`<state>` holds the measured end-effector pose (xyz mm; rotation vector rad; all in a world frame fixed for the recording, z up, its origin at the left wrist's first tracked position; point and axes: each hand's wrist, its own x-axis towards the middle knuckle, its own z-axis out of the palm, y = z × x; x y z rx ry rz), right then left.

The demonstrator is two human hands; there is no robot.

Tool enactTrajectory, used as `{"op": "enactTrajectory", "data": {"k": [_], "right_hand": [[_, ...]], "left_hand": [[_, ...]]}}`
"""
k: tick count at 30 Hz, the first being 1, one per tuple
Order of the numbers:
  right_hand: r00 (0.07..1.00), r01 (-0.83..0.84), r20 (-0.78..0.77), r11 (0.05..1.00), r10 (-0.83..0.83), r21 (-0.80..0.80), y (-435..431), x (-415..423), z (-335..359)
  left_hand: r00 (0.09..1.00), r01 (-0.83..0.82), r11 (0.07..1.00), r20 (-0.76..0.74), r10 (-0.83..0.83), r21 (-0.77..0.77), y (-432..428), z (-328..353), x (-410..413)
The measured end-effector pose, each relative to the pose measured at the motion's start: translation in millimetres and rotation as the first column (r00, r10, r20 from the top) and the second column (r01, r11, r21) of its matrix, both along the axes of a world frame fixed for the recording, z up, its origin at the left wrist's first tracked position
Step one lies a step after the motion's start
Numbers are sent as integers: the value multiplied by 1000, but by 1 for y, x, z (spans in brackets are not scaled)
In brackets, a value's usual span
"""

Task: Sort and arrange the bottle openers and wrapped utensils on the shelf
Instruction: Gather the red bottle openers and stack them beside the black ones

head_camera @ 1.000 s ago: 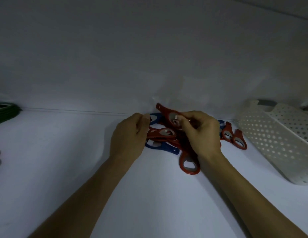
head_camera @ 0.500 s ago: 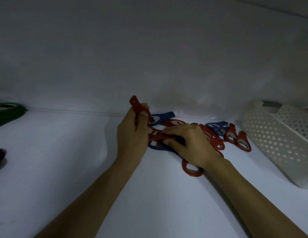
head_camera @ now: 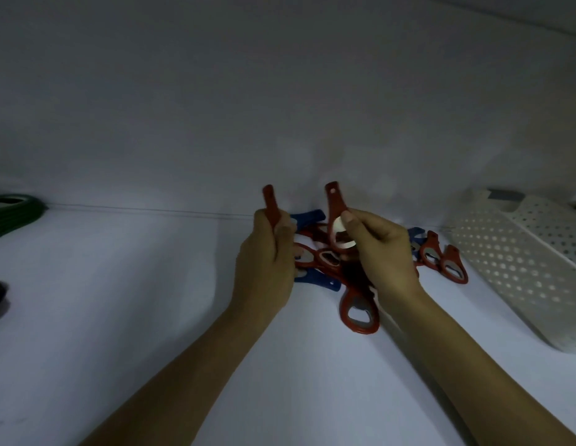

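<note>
We see left hand (head_camera: 267, 262) gripping one red opener (head_camera: 271, 204), right hand (head_camera: 381, 252) pinching another red opener (head_camera: 336, 210) upright over the mixed pile (head_camera: 325, 262), apparently near the shelf's (head_camera: 151, 317) back edge.

White perforated basket (head_camera: 518, 268) lies at far right, set at an angle. Plain white back wall (head_camera: 280, 91) stands behind it.

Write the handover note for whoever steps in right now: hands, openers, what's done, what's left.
Left hand: grips one red opener, handle up.
Right hand: pinches a second red opener, thumb on its metal head.
Shelf: mixed pile of red and blue openers behind the hands; two red ones beside the white perforated basket; green stack far left.
Done: two reds in hand.
Left: the pile, probably to be sorted by colour. No wrapped utensils in view.
</note>
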<state>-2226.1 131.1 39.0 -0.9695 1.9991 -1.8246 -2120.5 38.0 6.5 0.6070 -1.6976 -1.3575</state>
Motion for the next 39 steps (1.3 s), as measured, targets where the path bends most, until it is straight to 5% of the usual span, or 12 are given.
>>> {"op": "enactTrajectory", "data": {"k": [3, 7, 9, 11, 14, 17, 24, 31, 34, 37, 39], "right_hand": [[930, -330, 165, 944, 327, -14, -6, 23, -3], [854, -470, 234, 882, 465, -39, -11, 32, -3], [918, -381, 103, 924, 383, -40, -10, 28, -6], [950, -154, -258, 983, 174, 98, -7, 18, -11], [699, 165, -677, 868, 232, 469, -2, -4, -10], [604, 268, -717, 758, 349, 594, 4, -17, -11], [579, 318, -815, 914, 23, 251, 4, -11, -8], [587, 269, -748, 946, -311, -182, 5, -8, 0], [619, 6, -782, 997, -68, -81, -1, -1, -6], [534, -253, -790, 948, 303, 193, -8, 8, -15], [582, -291, -739, 935, 340, 201, -10, 11, -18]], "left_hand": [[994, 40, 985, 107, -23, -166, 5, 0, 0], [1000, -17, 1000, -7, 17, 3, -2, 0, 1], [999, -24, 997, -32, 26, 67, -4, -1, 0], [998, -16, 990, -62, 25, 141, -5, 0, 0], [995, -36, 984, -85, 52, 176, -7, 1, 3], [995, -68, 989, -69, 77, 130, -9, 0, 3], [997, -62, 990, -26, 66, 127, -10, -1, 3], [996, 59, 977, -76, -45, 205, -3, 5, 4], [992, 113, 958, -82, -95, 264, -3, 7, 4], [997, 37, 963, -81, -16, 265, -8, 3, 2], [994, -53, 962, -77, 76, 269, -13, -1, 1]]}}
